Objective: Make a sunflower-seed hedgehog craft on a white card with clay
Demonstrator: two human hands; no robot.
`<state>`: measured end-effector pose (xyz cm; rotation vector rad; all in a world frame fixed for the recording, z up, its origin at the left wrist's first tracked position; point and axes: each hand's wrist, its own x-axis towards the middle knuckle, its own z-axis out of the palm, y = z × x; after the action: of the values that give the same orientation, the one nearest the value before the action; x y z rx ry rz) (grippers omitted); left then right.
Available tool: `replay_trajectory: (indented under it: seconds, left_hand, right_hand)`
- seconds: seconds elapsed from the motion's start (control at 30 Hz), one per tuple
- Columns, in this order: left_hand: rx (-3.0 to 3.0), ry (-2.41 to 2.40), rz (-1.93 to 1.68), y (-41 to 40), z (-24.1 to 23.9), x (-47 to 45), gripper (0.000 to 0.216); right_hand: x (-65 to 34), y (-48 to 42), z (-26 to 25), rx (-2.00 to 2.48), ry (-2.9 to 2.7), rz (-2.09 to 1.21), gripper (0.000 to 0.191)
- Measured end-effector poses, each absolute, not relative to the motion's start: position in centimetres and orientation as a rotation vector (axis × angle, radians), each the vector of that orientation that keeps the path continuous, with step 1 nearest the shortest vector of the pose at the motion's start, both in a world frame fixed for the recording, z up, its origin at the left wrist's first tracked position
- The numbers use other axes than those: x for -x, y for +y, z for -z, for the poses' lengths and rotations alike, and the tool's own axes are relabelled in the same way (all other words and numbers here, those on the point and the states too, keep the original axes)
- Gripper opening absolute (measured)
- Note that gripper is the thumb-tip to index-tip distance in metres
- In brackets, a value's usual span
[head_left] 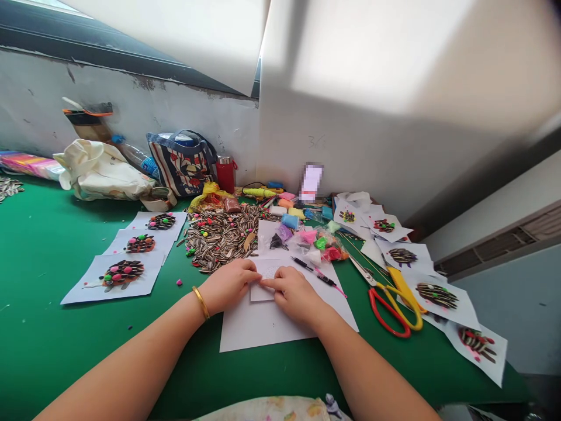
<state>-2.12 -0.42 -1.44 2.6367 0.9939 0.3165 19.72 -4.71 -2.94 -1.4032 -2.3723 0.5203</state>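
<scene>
Both hands work close together over a small white paper [263, 296] with a faint drawing on it, lying on a larger white sheet [254, 333]. My left hand [234, 285] rests at the small paper's left edge, its fingers pressed together. From the other side my right hand [294, 293] meets it, index finger stretched toward the left fingertips and the other fingers curled in. Whatever the fingertips hold, if anything, is too small to make out. A black pen [304, 265] and a black-and-pink pen [326, 280] lie just beyond my right hand.
Sunflower seeds [223, 237] are heaped behind my left hand. Bagged coloured clay [322, 240] lies behind the sheet. Scissors [394, 304] are at right. Seed-covered hedgehog pictures [125, 275] lie on both sides. A striped bag [182, 164] and red flask [225, 175] stand by the wall.
</scene>
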Motion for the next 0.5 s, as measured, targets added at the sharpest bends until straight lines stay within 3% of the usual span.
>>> replay_trajectory:
  seconds: [0.5]
  left_hand:
    - [-2.662, 0.961, -0.325, -0.21, 1.80, 2.20, 0.043]
  right_hand:
    - [-20.44, -4.22, 3.30, 1.324, -2.358, -0.574, 0.044]
